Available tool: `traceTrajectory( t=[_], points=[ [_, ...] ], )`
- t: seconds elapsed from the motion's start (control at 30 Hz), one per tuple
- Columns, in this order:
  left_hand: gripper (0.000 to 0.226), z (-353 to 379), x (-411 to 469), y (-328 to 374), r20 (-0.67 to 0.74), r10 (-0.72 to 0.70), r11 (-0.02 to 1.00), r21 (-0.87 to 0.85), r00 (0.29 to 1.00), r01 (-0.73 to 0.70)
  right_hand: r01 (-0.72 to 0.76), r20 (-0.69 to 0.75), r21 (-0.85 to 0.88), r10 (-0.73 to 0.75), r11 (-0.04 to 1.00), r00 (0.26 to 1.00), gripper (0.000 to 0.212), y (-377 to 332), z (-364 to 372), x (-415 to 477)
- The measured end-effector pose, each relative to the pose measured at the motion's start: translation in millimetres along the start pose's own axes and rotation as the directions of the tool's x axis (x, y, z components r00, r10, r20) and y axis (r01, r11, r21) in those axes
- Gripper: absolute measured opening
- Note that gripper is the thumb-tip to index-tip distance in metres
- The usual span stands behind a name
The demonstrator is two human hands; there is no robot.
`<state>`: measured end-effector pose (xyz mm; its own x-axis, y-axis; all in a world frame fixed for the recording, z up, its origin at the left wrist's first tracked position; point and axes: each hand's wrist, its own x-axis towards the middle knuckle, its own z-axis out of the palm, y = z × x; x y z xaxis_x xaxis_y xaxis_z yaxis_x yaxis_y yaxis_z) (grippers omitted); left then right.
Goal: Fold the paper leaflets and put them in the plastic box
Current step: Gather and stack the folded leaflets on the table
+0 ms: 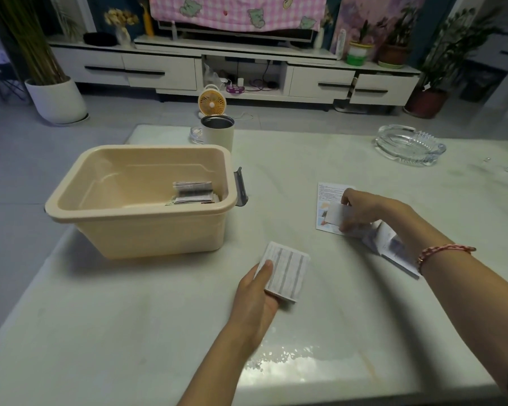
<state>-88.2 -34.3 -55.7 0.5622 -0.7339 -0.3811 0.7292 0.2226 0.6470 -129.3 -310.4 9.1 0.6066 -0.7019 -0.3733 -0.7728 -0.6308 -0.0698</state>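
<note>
— Where's the left hand [254, 291]?
— Thumb over, fingers curled under a folded grey-striped paper leaflet [286, 272], near the beige plastic box [141, 227], off its front right corner.
— And the right hand [364, 210]?
— Pinching a small white folded leaflet [336, 214]; bare white tabletop [129, 317] lies between.

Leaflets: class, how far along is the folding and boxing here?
Done: folded leaflets lie in the plastic box. In hand: the left hand holds a folded leaflet; the right hand pinches a small paper. Left: a flat leaflet and creased sheets on the table.

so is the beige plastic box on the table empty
No, folded printed paper leaflets lie inside the beige plastic box at its right end.
</note>
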Motion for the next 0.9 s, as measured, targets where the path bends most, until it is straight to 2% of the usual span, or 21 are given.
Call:
traceTrajectory(
  t=[0.03, 0.07, 0.13, 0.17, 0.2, 0.23, 0.27, 0.3, 0.37, 0.47, 0.53, 0.6, 0.67, 0.73, 0.77, 0.8, 0.83, 0.9],
  points=[
    [0.031, 0, 0, 0, -0.009, -0.013, 0.999, -0.037, 1.000, 0.013, 0.006, 0.014, 0.049, -0.006, 0.999, 1.000, 0.053, -1, 1, -2],
    [0.031, 2, 0, 1, -0.016, -0.030, 0.996, -0.082, 0.999, 0.028, 0.035, 0.004, 0.077, -0.036, 0.996, 0.999, 0.047, -3, 0, -7],
    [0.030, 4, -1, 2, -0.021, -0.042, 0.986, -0.164, 0.999, 0.038, 0.139, -0.095, 0.191, -0.123, 0.972, 0.988, 0.021, -10, -3, -25],
    [0.029, 4, -1, 2, -0.030, -0.030, 0.982, -0.186, 0.999, 0.024, 0.204, -0.161, 0.331, -0.158, 0.921, 0.974, 0.015, -16, -3, -38],
    [0.027, 4, -1, 1, -0.045, -0.006, 0.981, -0.194, 0.999, -0.003, 0.257, -0.206, 0.537, -0.170, 0.803, 0.964, 0.013, -24, 1, -55],
    [0.026, 4, -1, 0, -0.061, 0.029, 0.984, -0.175, 0.998, -0.040, 0.275, -0.216, 0.754, -0.170, 0.596, 0.961, 0.012, -34, 8, -74],
    [0.025, 5, -2, -1, -0.076, 0.070, 0.988, -0.135, 0.995, -0.080, 0.266, -0.213, 0.887, -0.175, 0.378, 0.961, 0.013, -42, 18, -91],
    [0.025, 5, -2, -3, -0.088, 0.108, 0.990, -0.083, 0.990, -0.116, 0.256, -0.222, 0.940, -0.168, 0.225, 0.961, 0.014, -50, 31, -106],
    [0.026, 7, -2, -6, -0.101, 0.160, 0.987, 0.010, 0.982, -0.159, 0.282, -0.275, 0.946, -0.062, 0.159, 0.959, 0.013, -69, 61, -129],
    [0.026, 11, -2, -7, -0.118, 0.182, 0.982, 0.072, 0.976, -0.175, 0.339, -0.350, 0.937, 0.194, 0.087, 0.916, 0.009, -96, 98, -148],
    [0.026, 10, -3, -8, -0.123, 0.196, 0.980, 0.072, 0.973, -0.188, 0.386, -0.388, 0.919, 0.374, 0.083, 0.842, 0.014, -108, 114, -154],
    [0.024, 8, -4, -8, -0.127, 0.199, 0.978, 0.083, 0.972, -0.189, 0.401, -0.414, 0.906, 0.480, 0.137, 0.773, 0.016, -114, 123, -155],
    [0.022, 8, -6, -10, -0.121, 0.205, 0.973, 0.132, 0.971, -0.189, 0.388, -0.435, 0.900, 0.483, 0.200, 0.760, 0.013, -120, 129, -158],
    [0.019, 7, -8, -14, -0.101, 0.272, 0.925, 0.301, 0.957, -0.231, 0.384, -0.456, 0.890, 0.443, 0.248, 0.772, 0.005, -126, 136, -161],
    [0.016, 7, -9, -15, -0.083, 0.318, 0.882, 0.391, 0.945, -0.262, 0.381, -0.476, 0.877, 0.425, 0.292, 0.770, 0.012, -128, 140, -162],
    [0.015, 6, -9, -17, -0.071, 0.359, 0.843, 0.452, 0.931, -0.291, 0.377, -0.501, 0.858, 0.403, 0.349, 0.766, 0.028, -128, 143, -162],
    [0.015, 7, -10, -18, -0.066, 0.390, 0.818, 0.483, 0.919, -0.312, 0.366, -0.521, 0.837, 0.387, 0.407, 0.760, 0.042, -127, 146, -161],
    [0.016, 9, -12, -18, -0.052, 0.408, 0.801, 0.500, 0.911, -0.330, 0.343, -0.532, 0.809, 0.345, 0.478, 0.773, 0.052, -124, 148, -161]
  ],
)
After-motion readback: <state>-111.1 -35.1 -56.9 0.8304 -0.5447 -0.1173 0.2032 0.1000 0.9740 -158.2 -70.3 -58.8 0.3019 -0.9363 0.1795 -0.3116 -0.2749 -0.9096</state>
